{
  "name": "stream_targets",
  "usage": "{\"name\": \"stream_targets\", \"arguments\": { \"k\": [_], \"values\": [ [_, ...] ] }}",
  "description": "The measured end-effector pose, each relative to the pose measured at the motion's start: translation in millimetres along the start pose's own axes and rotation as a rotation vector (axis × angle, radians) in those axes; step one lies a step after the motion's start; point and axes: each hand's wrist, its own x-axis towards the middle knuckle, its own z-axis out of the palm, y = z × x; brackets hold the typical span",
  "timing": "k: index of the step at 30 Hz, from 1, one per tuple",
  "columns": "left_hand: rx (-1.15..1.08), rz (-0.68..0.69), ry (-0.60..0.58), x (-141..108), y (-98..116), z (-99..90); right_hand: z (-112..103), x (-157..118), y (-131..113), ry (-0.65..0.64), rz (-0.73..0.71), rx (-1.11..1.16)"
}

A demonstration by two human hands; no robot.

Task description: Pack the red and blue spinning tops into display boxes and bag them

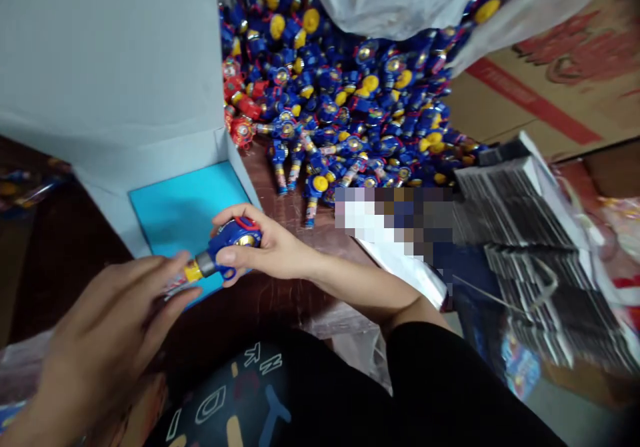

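Note:
A blue toy (233,239) with a grey and yellow neck is gripped by my right hand (265,245), its rounded end inside the curled fingers. My left hand (117,317), blurred by motion, closes its fingertips around the clear tube end of the same toy. Both hands are over the near edge of an open white box (165,157). In the bottom of that box lies a bright blue sheet (185,200).
Behind the box's right side is a large pile of blue and yellow toys (370,107), with several red toys (243,107) at its left. Stacked dark-and-white cards (515,213) stand at the right, before a cardboard box (560,87). Clear plastic (395,0) hangs above.

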Motion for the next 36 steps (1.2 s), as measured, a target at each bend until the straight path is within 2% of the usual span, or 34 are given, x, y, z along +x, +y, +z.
{"name": "stream_targets", "arguments": {
  "k": [2,4,5,6,8,9,11,13,15,16,18,20,22,24,26,28,30,33,36],
  "values": [
    [-0.075,-0.056,-0.154,11.3,-1.1,-3.2,-7.7,-5.2,-11.0,0.038,-0.174,-0.166],
    [-0.123,-0.046,-0.283,18.0,1.5,0.1,-12.6,-11.2,-17.3,0.047,-0.220,-0.271],
    [-0.104,-0.021,-0.280,19.3,4.2,4.5,-13.2,-13.9,-18.2,0.042,-0.167,-0.258],
    [-0.045,0.023,-0.228,19.7,7.3,10.4,-12.7,-16.2,-18.2,0.036,-0.082,-0.218],
    [0.130,0.132,-0.065,19.6,13.6,24.3,-10.4,-20.6,-17.4,0.054,0.078,-0.142],
    [0.212,0.201,-0.013,19.9,15.8,31.1,-10.7,-22.9,-17.9,0.075,0.117,-0.135],
    [0.328,0.303,0.017,21.8,17.0,42.3,-20.5,-28.7,-22.7,0.140,0.069,-0.229],
    [0.371,0.292,0.026,22.7,14.3,51.0,-47.3,-36.4,-32.2,0.300,-0.115,-0.448],
    [0.360,0.241,-0.027,19.0,10.1,61.1,-86.5,-46.8,-43.4,0.540,-0.326,-0.704],
    [0.346,0.221,-0.076,15.1,8.4,68.2,-105.9,-52.8,-48.6,0.641,-0.390,-0.795],
    [0.350,0.179,-0.179,4.6,7.9,87.6,-133.3,-62.9,-56.5,0.702,-0.410,-0.915],
    [0.392,0.098,-0.234,-5.3,13.0,111.3,-137.1,-62.7,-59.6,0.640,-0.426,-0.997],
    [0.422,0.022,-0.250,-10.2,22.3,133.5,-119.2,-44.9,-56.8,0.537,-0.543,-1.077],
    [0.424,-0.015,-0.261,-9.0,31.6,149.1,-90.0,-8.8,-48.8,0.394,-0.709,-1.159],
    [0.416,-0.032,-0.277,-5.0,37.6,156.6,-59.7,39.0,-37.8,0.216,-0.805,-1.243],
    [0.419,-0.055,-0.301,-2.0,41.1,157.4,-35.9,86.5,-28.6,0.028,-0.773,-1.334],
    [0.433,-0.086,-0.336,-1.0,43.9,154.3,-22.3,122.2,-26.0,-0.157,-0.679,-1.445],
    [0.454,-0.107,-0.387,-0.8,45.7,149.4,-16.3,148.6,-34.4,-0.385,-0.591,-1.618],
    [0.455,-0.092,-0.398,0.4,43.5,150.6,-10.5,159.2,-39.5,-0.489,-0.538,-1.714]
  ]
}}
